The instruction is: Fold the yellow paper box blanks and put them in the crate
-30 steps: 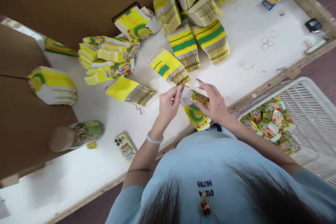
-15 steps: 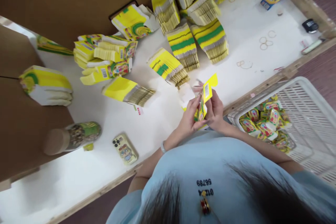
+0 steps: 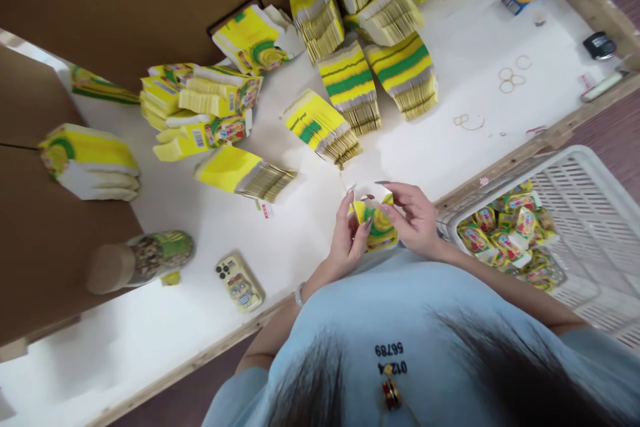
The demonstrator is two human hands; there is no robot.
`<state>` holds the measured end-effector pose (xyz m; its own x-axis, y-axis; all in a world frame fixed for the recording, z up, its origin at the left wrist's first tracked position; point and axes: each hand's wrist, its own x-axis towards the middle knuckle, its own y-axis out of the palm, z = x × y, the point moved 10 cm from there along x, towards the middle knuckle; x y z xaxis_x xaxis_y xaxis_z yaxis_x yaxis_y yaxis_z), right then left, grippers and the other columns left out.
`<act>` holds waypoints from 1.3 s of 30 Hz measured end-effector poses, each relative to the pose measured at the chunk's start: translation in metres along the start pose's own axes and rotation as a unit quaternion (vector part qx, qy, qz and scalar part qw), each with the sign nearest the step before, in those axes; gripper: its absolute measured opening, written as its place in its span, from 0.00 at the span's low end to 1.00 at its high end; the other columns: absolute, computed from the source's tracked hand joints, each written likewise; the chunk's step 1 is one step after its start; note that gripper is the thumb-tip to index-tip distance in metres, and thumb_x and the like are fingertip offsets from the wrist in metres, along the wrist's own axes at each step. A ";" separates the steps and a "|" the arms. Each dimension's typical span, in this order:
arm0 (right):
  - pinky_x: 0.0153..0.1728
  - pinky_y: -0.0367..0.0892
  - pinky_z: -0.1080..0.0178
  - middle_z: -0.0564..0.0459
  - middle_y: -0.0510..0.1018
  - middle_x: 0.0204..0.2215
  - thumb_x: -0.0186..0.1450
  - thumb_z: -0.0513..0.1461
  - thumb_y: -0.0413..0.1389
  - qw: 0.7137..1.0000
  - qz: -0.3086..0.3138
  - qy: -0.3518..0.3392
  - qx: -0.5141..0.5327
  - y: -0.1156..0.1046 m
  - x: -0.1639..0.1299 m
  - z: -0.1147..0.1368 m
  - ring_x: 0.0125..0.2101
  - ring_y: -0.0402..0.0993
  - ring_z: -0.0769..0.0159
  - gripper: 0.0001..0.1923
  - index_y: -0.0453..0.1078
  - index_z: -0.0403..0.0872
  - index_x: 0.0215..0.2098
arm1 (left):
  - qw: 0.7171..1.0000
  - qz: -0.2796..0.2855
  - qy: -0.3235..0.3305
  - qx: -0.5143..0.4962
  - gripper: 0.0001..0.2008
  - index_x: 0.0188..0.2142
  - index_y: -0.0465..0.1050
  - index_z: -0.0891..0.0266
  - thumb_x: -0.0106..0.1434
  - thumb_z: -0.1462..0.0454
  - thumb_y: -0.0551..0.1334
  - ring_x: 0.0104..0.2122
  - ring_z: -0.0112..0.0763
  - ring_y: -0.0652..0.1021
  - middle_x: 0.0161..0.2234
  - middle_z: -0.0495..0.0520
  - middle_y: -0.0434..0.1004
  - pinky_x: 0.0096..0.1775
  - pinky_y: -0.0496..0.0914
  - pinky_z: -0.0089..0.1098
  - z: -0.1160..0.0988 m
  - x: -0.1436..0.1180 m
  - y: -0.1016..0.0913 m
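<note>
Between my hands, close to my body, is a small yellow and green cardboard box [image 3: 383, 230], its white flap side turned up toward the far side of the table. My left hand [image 3: 349, 233] grips its left edge, thumb on the printed face. On the other side my right hand [image 3: 414, 217] pinches the upper right edge with thumb and fingers. Just beyond them lies a fanned stack of flat yellow cartons [image 3: 320, 127]. Another such stack [image 3: 240, 170] sits farther left.
A white plastic basket [image 3: 585, 207] at the right holds several made-up boxes [image 3: 510, 227]. More carton stacks [image 3: 350, 83] stand at the back. A phone [image 3: 239, 282] and a lidded jar [image 3: 160, 255] lie at the left. Rubber bands [image 3: 507, 80] are scattered at the right.
The box has turned from edge-on to showing its yellow and green face. My hands have spread apart to its two sides, the right one shifting rightward.
</note>
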<state>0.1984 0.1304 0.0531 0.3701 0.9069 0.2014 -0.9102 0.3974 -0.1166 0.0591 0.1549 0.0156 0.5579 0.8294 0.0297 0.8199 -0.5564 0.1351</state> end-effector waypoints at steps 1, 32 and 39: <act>0.36 0.77 0.63 0.49 0.84 0.42 0.71 0.47 0.60 0.999 0.029 0.014 -0.007 0.001 -0.001 -0.003 0.33 0.81 0.66 0.14 0.73 0.52 0.51 | 1.000 0.014 -0.027 -0.005 0.30 0.71 0.47 0.46 0.75 0.52 0.57 0.39 0.30 0.83 0.49 0.55 0.80 0.42 0.78 0.33 0.004 -0.002 -0.001; 0.37 0.81 0.63 0.52 0.85 0.44 0.67 0.41 0.63 0.910 0.301 0.243 0.151 0.021 -0.028 -0.024 0.36 0.83 0.68 0.26 0.70 0.51 0.62 | 0.987 0.037 -0.049 0.151 0.24 0.66 0.69 0.58 0.77 0.54 0.51 0.46 0.35 0.83 0.54 0.60 0.83 0.51 0.78 0.36 -0.012 -0.001 -0.010; 0.31 0.80 0.62 0.50 0.87 0.40 0.67 0.54 0.62 0.944 0.163 0.267 0.102 -0.039 -0.018 -0.046 0.33 0.84 0.65 0.20 0.79 0.49 0.48 | 0.943 0.104 0.093 0.301 0.23 0.64 0.70 0.58 0.77 0.55 0.48 0.47 0.40 0.79 0.48 0.61 0.80 0.51 0.74 0.41 -0.022 0.031 0.003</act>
<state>0.2356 0.1053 0.0090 0.0559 0.9396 -0.3376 -0.9886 0.0995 0.1134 0.0761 0.1805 0.0392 0.7291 0.6621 0.1734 0.6499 -0.5902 -0.4788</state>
